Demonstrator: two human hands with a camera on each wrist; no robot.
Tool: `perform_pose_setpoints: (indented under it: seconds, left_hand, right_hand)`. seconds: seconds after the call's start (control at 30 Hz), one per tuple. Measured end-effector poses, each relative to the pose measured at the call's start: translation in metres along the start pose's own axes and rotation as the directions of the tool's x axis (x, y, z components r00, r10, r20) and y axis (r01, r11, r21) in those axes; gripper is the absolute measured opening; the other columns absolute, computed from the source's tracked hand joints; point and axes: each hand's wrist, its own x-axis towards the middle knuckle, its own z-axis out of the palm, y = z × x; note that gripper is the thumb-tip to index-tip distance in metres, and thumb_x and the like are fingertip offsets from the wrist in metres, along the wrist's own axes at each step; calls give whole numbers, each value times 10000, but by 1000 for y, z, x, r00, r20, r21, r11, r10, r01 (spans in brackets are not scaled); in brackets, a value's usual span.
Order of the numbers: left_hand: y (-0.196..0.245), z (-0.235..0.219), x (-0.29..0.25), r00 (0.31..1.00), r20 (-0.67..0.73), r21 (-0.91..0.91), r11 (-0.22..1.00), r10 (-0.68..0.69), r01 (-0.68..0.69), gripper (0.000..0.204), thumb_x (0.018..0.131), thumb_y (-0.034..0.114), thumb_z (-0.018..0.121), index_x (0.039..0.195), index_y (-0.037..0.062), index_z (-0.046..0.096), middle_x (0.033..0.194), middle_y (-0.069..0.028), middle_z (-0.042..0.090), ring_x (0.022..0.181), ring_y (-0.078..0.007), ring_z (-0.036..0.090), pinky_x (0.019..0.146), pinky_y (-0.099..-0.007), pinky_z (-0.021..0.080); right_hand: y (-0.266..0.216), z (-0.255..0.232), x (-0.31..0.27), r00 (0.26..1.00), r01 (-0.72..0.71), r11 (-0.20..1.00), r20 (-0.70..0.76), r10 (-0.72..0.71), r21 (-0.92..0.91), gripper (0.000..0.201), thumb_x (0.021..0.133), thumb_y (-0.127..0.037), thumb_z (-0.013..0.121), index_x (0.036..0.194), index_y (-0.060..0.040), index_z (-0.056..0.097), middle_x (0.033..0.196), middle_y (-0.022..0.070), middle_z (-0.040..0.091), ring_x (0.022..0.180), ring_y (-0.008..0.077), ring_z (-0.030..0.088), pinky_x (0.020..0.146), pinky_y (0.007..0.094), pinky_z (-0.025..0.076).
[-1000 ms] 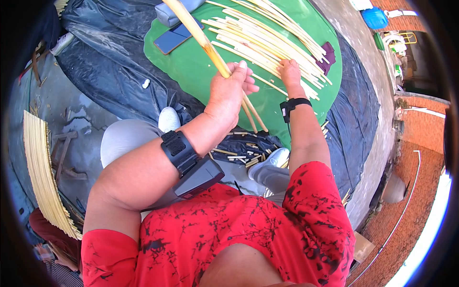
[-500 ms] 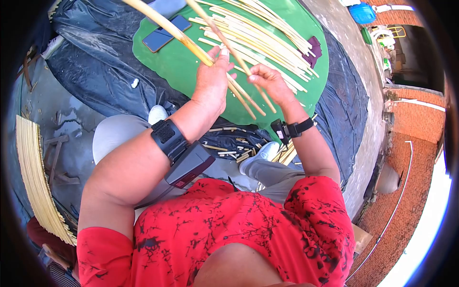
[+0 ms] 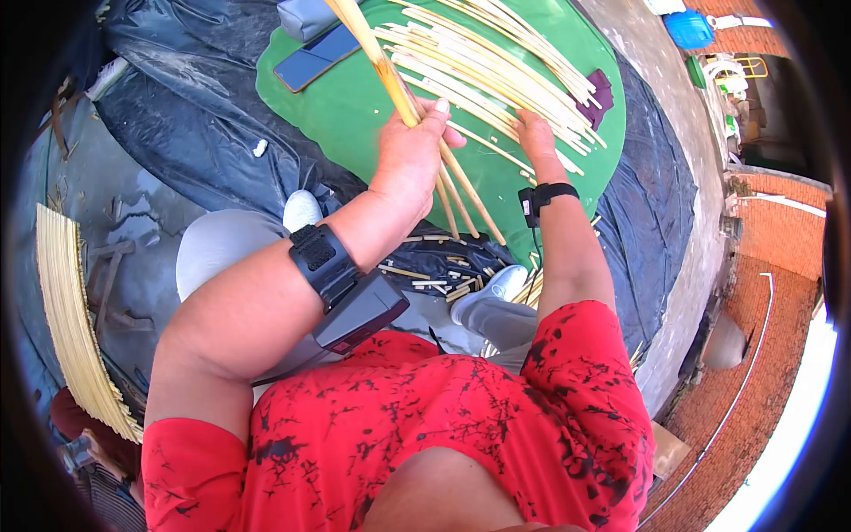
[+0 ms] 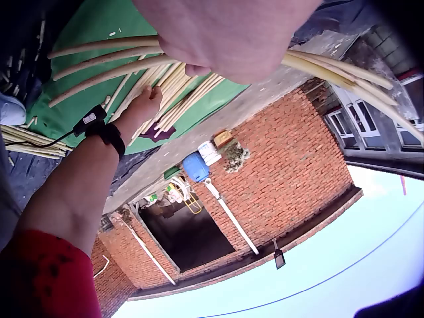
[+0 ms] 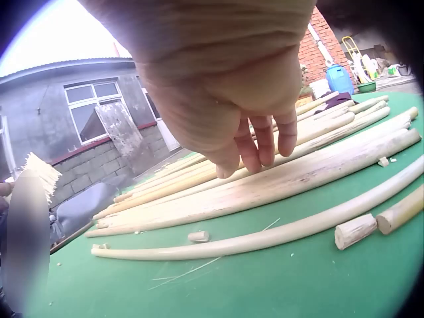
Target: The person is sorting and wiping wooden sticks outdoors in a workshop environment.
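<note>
My left hand (image 3: pixel 409 155) grips a small bundle of pale peeled sticks (image 3: pixel 379 62) above the green mat (image 3: pixel 319 120). Three lower ends fan out beneath it, and one stick has a brown-stained patch. In the left wrist view the bundle (image 4: pixel 106 65) runs out on both sides of the hand. My right hand (image 3: pixel 537 140) is at the near end of a spread of similar sticks (image 3: pixel 496 75) lying on the mat. From the right wrist view, its fingers (image 5: pixel 265 142) point loosely down at the sticks (image 5: pixel 265 189), with none curled round one.
A phone (image 3: pixel 317 58) and a grey pouch (image 3: pixel 310 16) lie at the mat's far left, a dark purple cloth (image 3: pixel 599 99) at its right. Short cut pieces (image 3: pixel 430 284) litter the black sheet near my shoes. A large stack of sticks (image 3: pixel 80 319) stands at far left.
My right hand brought a stick from the spread to the left hand, then went back to the spread without it. Beneath the left hand, three stick ends show where two did.
</note>
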Motion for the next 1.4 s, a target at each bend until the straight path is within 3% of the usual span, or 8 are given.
perform_pose_setpoints:
  seconds: [0.37, 0.57, 0.63, 0.83, 0.97, 1.07, 1.23, 1.4]
  left_hand:
    - [3, 0, -1, 1000, 8, -40, 999, 3, -3, 226, 884, 195, 464, 978, -11, 466, 885, -112, 520, 738, -184, 556, 662, -321, 459]
    - [-3, -4, 5, 1000, 27, -82, 997, -5, 7, 317, 885, 193, 455, 1125, -13, 438, 988, -142, 524, 921, -213, 525, 699, -348, 478]
    - [-4, -2, 3, 998, 58, -143, 989, 33, -24, 331, 883, 194, 462, 1137, -16, 430, 1019, -151, 520, 959, -230, 513, 733, -350, 477]
    - [1, -3, 0, 1000, 8, -224, 974, -23, 25, 317, 883, 191, 471, 1116, -21, 440, 922, -125, 556, 873, -225, 548, 754, -336, 464]
    - [10, -2, -4, 997, 39, -120, 990, -70, 74, 256, 878, 187, 481, 1026, -20, 465, 800, -110, 577, 798, -204, 562, 719, -328, 452]
    - [4, 0, -4, 997, -12, -79, 994, -80, 79, 221, 876, 191, 483, 970, -9, 479, 767, -108, 578, 776, -195, 561, 705, -326, 440]
    - [-1, -2, -1, 998, -33, -27, 999, -47, 46, 216, 875, 195, 485, 961, -4, 482, 759, -103, 576, 763, -195, 560, 710, -323, 429]
    - [1, -2, -3, 998, -15, -29, 998, -60, 60, 219, 875, 200, 487, 967, 1, 475, 740, -96, 566, 736, -198, 556, 708, -325, 428]
  right_hand:
    - [-8, -23, -8, 977, -51, 989, -200, 78, 140, 255, 703, -197, 663, 922, -73, 619, 810, 134, 540, 798, 293, 536, 705, 367, 430]
    - [-101, -102, -40, 934, 297, 780, 0, -356, 551, 213, 771, -139, 621, 957, -38, 603, 764, 69, 530, 692, 184, 533, 627, 276, 446]
    - [-133, -110, -63, 904, -186, 611, 378, -201, 770, 210, 805, -140, 598, 972, -13, 594, 752, 26, 516, 664, 108, 512, 594, 239, 444]
    - [-145, -93, -86, 909, -113, 502, 294, -297, 857, 187, 834, -106, 553, 983, 4, 583, 785, 18, 518, 648, 90, 501, 621, 212, 442]
    - [-124, -87, -67, 799, -55, 573, 380, -466, 818, 243, 836, -227, 563, 944, -15, 610, 749, 32, 535, 684, 94, 512, 650, 244, 446]
    - [-92, -56, -38, 983, 88, 801, 77, -165, 592, 221, 794, -231, 593, 899, -39, 622, 827, 108, 596, 735, 231, 573, 710, 308, 453]
    - [-13, -3, -2, 997, 65, 997, -39, -66, -30, 202, 749, -195, 607, 932, -109, 622, 991, 107, 572, 913, 304, 525, 779, 383, 435]
    - [-4, 15, -8, 997, 55, 997, -49, -58, -58, 220, 725, -183, 630, 922, -86, 613, 886, 116, 558, 886, 290, 515, 759, 374, 427]
